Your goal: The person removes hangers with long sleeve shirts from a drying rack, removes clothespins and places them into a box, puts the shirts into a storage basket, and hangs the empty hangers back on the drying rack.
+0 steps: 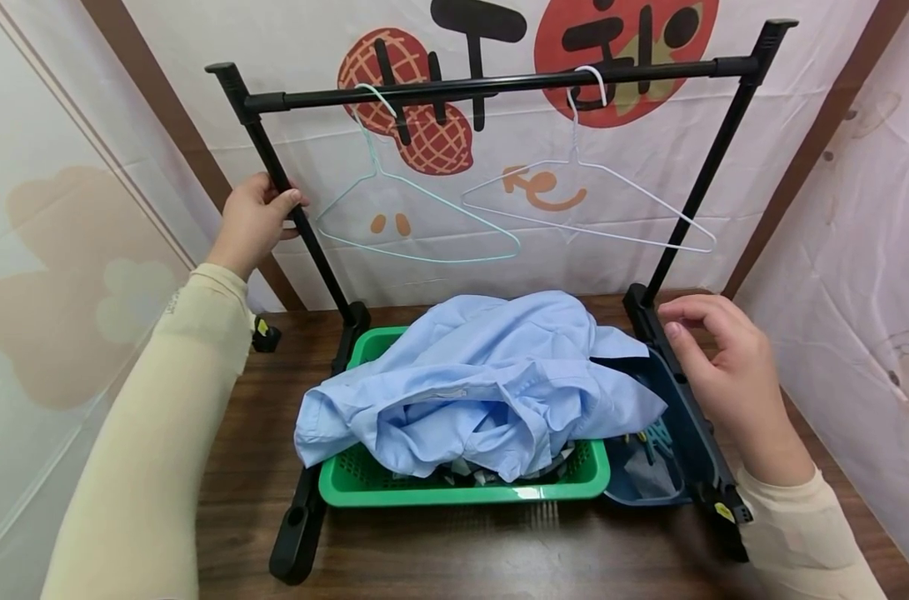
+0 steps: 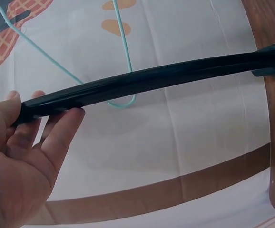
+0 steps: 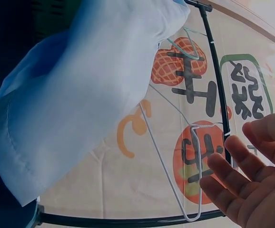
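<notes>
My left hand (image 1: pixel 255 221) grips the left post (image 1: pixel 315 242) of a black clothes rack (image 1: pixel 484 83), the thumb on the near side. In the left wrist view, the fingers of that hand (image 2: pixel 25 161) bend under the black tube (image 2: pixel 152 81). Beside the right post's foot, my right hand (image 1: pixel 731 375) hovers with loosely bent fingers and holds nothing. A crumpled light blue collared shirt (image 1: pixel 491 333) is heaped over a green basket (image 1: pixel 461 497). From the top bar hang a mint wire hanger (image 1: pixel 439 261) and a white wire hanger (image 1: pixel 574 161).
A dark blue basket (image 1: pixel 641 501) with turquoise clips (image 1: pixel 658 437) stands right of the green one, partly under the shirt. Patterned dark fabric (image 1: pixel 476 473) shows beneath the shirt. The rack's feet (image 1: pixel 297 533) rest on a brown wooden table (image 1: pixel 394 554). Printed curtains surround the table.
</notes>
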Demonstrator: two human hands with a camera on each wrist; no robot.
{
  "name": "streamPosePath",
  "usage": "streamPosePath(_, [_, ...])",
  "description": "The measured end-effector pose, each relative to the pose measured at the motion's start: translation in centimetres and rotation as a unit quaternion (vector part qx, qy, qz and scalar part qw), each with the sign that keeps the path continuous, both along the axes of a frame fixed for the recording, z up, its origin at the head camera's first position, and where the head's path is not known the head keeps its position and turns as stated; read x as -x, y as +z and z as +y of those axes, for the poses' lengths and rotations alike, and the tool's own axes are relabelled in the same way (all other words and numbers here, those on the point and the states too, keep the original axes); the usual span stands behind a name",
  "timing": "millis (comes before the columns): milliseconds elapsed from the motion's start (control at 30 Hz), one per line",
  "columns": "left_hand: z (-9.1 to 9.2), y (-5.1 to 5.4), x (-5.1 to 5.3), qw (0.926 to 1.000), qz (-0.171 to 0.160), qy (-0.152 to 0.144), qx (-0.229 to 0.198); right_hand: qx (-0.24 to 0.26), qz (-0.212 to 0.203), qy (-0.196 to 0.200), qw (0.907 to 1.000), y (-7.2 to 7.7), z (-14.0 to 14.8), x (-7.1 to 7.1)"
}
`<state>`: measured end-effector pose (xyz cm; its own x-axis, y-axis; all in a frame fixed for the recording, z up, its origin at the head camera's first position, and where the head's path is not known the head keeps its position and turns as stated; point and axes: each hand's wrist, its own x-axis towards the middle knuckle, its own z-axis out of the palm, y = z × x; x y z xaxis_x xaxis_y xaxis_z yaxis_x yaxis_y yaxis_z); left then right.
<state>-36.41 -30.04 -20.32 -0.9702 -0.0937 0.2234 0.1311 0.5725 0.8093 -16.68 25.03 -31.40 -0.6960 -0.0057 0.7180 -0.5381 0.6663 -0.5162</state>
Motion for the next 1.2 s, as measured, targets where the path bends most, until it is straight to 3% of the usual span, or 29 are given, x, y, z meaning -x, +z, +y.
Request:
streamPosePath(367, [0.0,0.0,0.4,0.9999,-0.005,0.007,0.007,-0.003,0.004,0.009,0.9999,-0.2,0.1,0.2])
streamPosePath(600, [0.0,0.0,0.1,0.9986,-0.004,0.017,0.051,-0.008,0.004,0.021,0.9997,-0.5,-0.1,0.4])
streamPosePath(767, [-0.1,-0.5,-0.7,0.9968,-0.018,0.021,0.075,-0.017,0.002,0.024,0.9995,-0.7,-0.1,0.5])
streamPosePath(967, [-0.5,-1.3,-1.9,0.9991,-0.030,0.012,0.026,-0.026,-0.009,0.018,0.9995,-0.7,0.1,0.4])
streamPosePath(1067, [-0.5,-1.7,-3.0,0.9993,-0.029,-0.003,0.021,-0.030,-0.019,0.016,0.9993,-0.6,0.3,0.4])
streamPosePath(1200, [-0.2,-2.7,-5.1,0.9974,-0.031,-0.036,0.053,-0.034,-0.028,0.015,0.9989,-0.6,0.4,0.2])
